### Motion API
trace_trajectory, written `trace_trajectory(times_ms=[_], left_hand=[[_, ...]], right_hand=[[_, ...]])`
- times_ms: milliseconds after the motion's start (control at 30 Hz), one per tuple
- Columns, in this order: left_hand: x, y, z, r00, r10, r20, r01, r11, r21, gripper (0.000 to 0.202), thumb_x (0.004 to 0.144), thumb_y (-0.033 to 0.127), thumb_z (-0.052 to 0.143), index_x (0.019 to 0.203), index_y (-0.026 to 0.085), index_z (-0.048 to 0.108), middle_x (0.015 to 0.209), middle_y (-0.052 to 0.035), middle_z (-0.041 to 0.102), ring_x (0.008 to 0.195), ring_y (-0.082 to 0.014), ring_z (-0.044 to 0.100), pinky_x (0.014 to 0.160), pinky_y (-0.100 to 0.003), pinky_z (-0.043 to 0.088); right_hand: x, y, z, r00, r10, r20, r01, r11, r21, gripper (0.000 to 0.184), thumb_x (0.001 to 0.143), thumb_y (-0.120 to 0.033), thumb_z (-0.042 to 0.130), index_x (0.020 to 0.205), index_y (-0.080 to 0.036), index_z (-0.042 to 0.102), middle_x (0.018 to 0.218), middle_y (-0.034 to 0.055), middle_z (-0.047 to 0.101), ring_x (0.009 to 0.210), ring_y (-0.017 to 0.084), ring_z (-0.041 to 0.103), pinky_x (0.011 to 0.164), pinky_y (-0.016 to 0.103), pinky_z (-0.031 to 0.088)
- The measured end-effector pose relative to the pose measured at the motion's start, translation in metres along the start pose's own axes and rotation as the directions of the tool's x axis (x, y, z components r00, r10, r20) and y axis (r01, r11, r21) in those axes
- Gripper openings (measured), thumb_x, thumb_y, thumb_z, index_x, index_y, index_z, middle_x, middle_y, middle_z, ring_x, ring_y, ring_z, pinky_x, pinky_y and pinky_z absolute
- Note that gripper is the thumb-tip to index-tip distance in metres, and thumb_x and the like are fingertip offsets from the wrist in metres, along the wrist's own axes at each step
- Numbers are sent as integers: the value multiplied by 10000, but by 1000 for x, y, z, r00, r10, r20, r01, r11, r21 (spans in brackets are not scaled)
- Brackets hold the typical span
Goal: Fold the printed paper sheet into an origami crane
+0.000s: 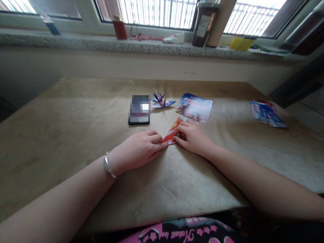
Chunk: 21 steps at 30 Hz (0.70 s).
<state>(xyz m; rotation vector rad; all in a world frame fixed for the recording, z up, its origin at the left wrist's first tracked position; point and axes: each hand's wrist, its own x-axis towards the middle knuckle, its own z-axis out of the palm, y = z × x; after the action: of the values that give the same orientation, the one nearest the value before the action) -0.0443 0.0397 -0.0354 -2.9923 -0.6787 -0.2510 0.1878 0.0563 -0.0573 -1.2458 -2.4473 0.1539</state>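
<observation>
Both my hands rest on a tan table and press on a small folded piece of red and orange printed paper. My left hand, with a silver bracelet on its wrist, has its fingers curled and pinches the paper's near left corner. My right hand lies over the paper's right side with its fingers closed on it. Much of the paper is hidden under my fingers.
A dark phone lies just beyond my hands. Behind it stands a folded paper crane. A stack of printed sheets lies to its right, another stack at the far right. Jars and bottles stand on the windowsill.
</observation>
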Motion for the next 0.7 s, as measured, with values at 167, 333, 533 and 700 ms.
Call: trace_trajectory(times_ms=[167, 333, 533, 700], left_hand=[[-1, -1, 1, 1000, -6, 6, 6, 1000, -9, 330, 935, 225, 444, 1238, 196, 572, 988, -74, 633, 937, -192, 547, 808, -312, 493], [0, 0, 1, 1000, -1, -18, 0, 1000, -13, 308, 924, 213, 464, 1205, 194, 589, 953, -69, 634, 936, -191, 551, 815, -308, 490], [2, 2, 1, 1000, 7, 14, -8, 999, 42, 287, 932, 210, 441, 1167, 178, 603, 943, -71, 635, 921, -200, 554, 807, -324, 496], [0, 0, -5, 1000, -8, 6, 8, 1000, -14, 289, 930, 220, 451, 1164, 203, 620, 960, -62, 657, 942, -186, 580, 822, -306, 503]], right_hand=[[1, 1, 1, 1000, 14, 9, -14, 1000, 20, 120, 824, -299, 603, 792, -193, 647, 861, 57, 647, 841, 212, 522, 750, 327, 381], [2, 2, 1, 1000, 19, 10, -19, 1000, 16, 112, 822, -290, 611, 778, -192, 642, 862, 59, 645, 839, 213, 519, 746, 328, 378], [3, 4, 3, 1000, 22, 19, -23, 999, 40, 111, 822, -299, 613, 794, -195, 639, 866, 55, 640, 852, 210, 520, 750, 322, 383], [2, 4, 2, 999, 26, 21, -27, 997, 67, 105, 824, -288, 616, 795, -191, 642, 865, 57, 637, 851, 207, 524, 743, 316, 388]])
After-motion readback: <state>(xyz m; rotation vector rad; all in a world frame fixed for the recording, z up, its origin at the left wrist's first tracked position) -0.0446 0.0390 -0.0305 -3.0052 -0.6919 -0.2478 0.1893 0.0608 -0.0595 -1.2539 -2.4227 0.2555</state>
